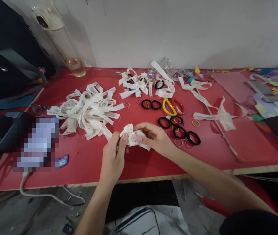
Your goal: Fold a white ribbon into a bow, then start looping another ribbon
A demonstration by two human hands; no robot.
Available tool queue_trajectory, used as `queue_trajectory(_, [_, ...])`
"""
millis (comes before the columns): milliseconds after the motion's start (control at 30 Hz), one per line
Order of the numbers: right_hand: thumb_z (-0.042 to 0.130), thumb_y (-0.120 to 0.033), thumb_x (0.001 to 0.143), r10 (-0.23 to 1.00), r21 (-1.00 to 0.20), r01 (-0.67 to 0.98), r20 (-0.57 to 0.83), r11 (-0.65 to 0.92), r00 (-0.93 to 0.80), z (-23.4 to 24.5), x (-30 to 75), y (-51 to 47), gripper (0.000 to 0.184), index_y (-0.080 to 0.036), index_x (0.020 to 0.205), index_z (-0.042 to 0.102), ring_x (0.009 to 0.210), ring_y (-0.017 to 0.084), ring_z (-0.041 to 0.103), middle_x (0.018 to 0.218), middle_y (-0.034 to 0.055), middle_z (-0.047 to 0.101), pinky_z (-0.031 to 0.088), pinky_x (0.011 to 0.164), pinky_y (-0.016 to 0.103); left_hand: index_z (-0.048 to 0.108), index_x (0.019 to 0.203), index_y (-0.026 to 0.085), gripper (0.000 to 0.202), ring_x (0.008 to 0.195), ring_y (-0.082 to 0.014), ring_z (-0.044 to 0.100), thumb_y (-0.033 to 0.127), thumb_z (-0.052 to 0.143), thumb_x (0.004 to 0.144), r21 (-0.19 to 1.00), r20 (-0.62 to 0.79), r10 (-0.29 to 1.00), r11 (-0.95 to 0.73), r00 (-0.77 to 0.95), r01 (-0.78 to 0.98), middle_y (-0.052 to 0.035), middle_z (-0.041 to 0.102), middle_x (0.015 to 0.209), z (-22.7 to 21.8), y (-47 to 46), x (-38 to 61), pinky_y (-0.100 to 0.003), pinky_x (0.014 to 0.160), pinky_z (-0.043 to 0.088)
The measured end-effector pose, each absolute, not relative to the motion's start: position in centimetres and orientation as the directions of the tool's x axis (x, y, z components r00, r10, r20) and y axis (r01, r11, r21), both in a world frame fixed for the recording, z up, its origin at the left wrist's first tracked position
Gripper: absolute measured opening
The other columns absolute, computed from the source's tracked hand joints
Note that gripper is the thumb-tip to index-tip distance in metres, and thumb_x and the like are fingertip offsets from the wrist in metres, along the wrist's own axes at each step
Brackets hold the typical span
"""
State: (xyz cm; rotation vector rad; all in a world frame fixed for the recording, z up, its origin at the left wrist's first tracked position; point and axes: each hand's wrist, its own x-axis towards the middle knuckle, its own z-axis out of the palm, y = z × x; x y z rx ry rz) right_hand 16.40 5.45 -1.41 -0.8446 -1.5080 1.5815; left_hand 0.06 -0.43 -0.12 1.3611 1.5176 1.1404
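A small white ribbon bow [130, 134] is pinched between my two hands above the front part of the red table. My left hand [114, 150] grips its left side with thumb and fingers. On the other side, my right hand [155, 138] holds the bow's right loop, and a ribbon end hangs below the fingers. Just to the right lie several black hair ties [179, 132] among small coloured elastic bands [195, 123]. Left of the hands is a heap of printed white ribbon strips [90, 109]. Finished-looking ribbon bows with black ties [137, 85] lie farther back.
Scissors with yellow and red handles [169, 107] lie behind the hair ties. Loose ribbon [224, 117] spreads to the right. A phone [37, 142] with a cable lies left, a bottle [63, 45] stands against the wall, and paper scraps [273, 94] cover the far right.
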Motion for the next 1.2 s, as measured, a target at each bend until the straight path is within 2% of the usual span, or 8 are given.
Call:
queue_trajectory(167, [0.067, -0.036, 0.083, 0.852, -0.996, 0.041, 0.041, 0.074, -0.522, -1.16, 16.33, 5.21, 0.026, -0.018, 0.102, 0.065, 0.067, 0.01, 0.058, 0.084, 0.001, 0.064, 0.048, 0.061, 0.02, 0.044, 0.077, 0.02, 0.028, 0.056, -0.0077, 0.047, 0.037, 0.039, 0.098, 0.92, 0.043, 0.997, -0.014, -0.066, 0.391, 0.0052, 0.049, 0.062, -0.11, -0.45, 0.04, -0.018, 0.055, 0.037])
queue_trajectory(333, [0.064, -0.026, 0.086, 0.851, -0.935, 0.111, 0.251, 0.336, -0.462, -0.95, 16.5, 5.11, 0.013, -0.019, 0.097, 0.065, 0.075, 0.013, 0.061, 0.087, 0.0029, 0.067, 0.049, 0.068, 0.024, 0.048, 0.079, 0.02, 0.02, 0.061, -0.0096, 0.049, 0.028, 0.043, 0.097, 0.815, 0.206, 0.976, -0.135, -0.065, 0.563, 0.0019, 0.054, 0.07, -0.32, -0.42, 0.1, -0.019, 0.058, 0.037])
queue_trajectory(500, [0.064, -0.017, 0.086, 0.741, -0.826, -0.055, 0.53, 0.561, -0.411, -1.28, 16.77, 5.4, 0.009, -0.022, 0.092, 0.069, 0.085, 0.016, 0.064, 0.091, 0.0051, 0.067, 0.052, 0.075, 0.031, 0.056, 0.088, 0.021, 0.011, 0.077, -0.0112, 0.057, 0.014, 0.049, 0.092, 0.681, 0.476, 0.879, -0.397, 0.04, 0.616, -0.0023, 0.061, 0.086, -0.52, -0.41, 0.0, -0.019, 0.068, 0.041])
queue_trajectory(667, [0.068, -0.018, 0.083, 0.72, -0.796, -0.118, 0.591, 0.593, -0.363, -1.48, 16.88, 5.42, 0.011, -0.024, 0.09, 0.071, 0.087, 0.017, 0.064, 0.092, 0.0046, 0.067, 0.053, 0.076, 0.033, 0.059, 0.089, 0.022, 0.014, 0.075, -0.0116, 0.056, 0.011, 0.05, 0.09, 0.576, 0.57, 0.816, -0.479, 0.095, 0.662, -0.0024, 0.06, 0.086, -0.63, -0.53, -0.09, -0.019, 0.065, 0.041])
queue_trajectory(767, [0.067, -0.021, 0.084, 0.78, -0.852, -0.04, 0.496, 0.522, -0.383, -1.08, 16.86, 5.17, 0.008, -0.022, 0.092, 0.069, 0.084, 0.016, 0.064, 0.091, 0.0049, 0.068, 0.052, 0.075, 0.031, 0.058, 0.085, 0.021, 0.011, 0.073, -0.0112, 0.055, 0.016, 0.05, 0.091, 0.7, 0.465, 0.884, -0.398, 0.044, 0.593, -0.0017, 0.06, 0.083, -0.31, -0.56, -0.1, -0.019, 0.064, 0.04])
queue_trajectory(933, [0.065, -0.034, 0.085, 0.876, -0.949, 0.079, 0.247, 0.306, -0.415, -0.71, 16.75, 4.89, 0.021, -0.021, 0.102, 0.064, 0.075, 0.012, 0.062, 0.09, 0.0029, 0.068, 0.05, 0.065, 0.023, 0.049, 0.07, 0.019, 0.029, 0.055, -0.0081, 0.044, 0.033, 0.047, 0.095, 0.985, 0.019, 0.998, -0.009, -0.055, 0.175, 0.0038, 0.047, 0.06, 0.21, -0.43, -0.18, -0.02, 0.054, 0.035])
queue_trajectory(1067, [0.062, -0.036, 0.087, 0.882, -0.972, 0.058, 0.182, 0.229, -0.436, -0.76, 16.67, 4.99, 0.019, -0.019, 0.094, 0.066, 0.07, 0.011, 0.059, 0.084, 0.002, 0.067, 0.047, 0.061, 0.021, 0.05, 0.07, 0.018, 0.029, 0.057, -0.008, 0.044, 0.036, 0.051, 0.093, 0.983, -0.119, 0.993, 0.117, -0.007, -0.144, 0.0033, 0.046, 0.063, -0.08, -0.18, -0.26, -0.021, 0.055, 0.036])
queue_trajectory(1200, [0.061, -0.037, 0.088, 0.909, -0.989, 0.022, 0.125, 0.146, -0.398, -0.64, 16.6, 5.24, 0.021, -0.018, 0.093, 0.068, 0.068, 0.011, 0.06, 0.082, 0.0023, 0.067, 0.048, 0.06, 0.021, 0.051, 0.071, 0.018, 0.028, 0.054, -0.0073, 0.042, 0.037, 0.053, 0.092, 0.949, -0.181, 0.983, 0.175, -0.001, -0.263, 0.0032, 0.047, 0.063, -0.37, -0.03, -0.27, -0.021, 0.052, 0.033])
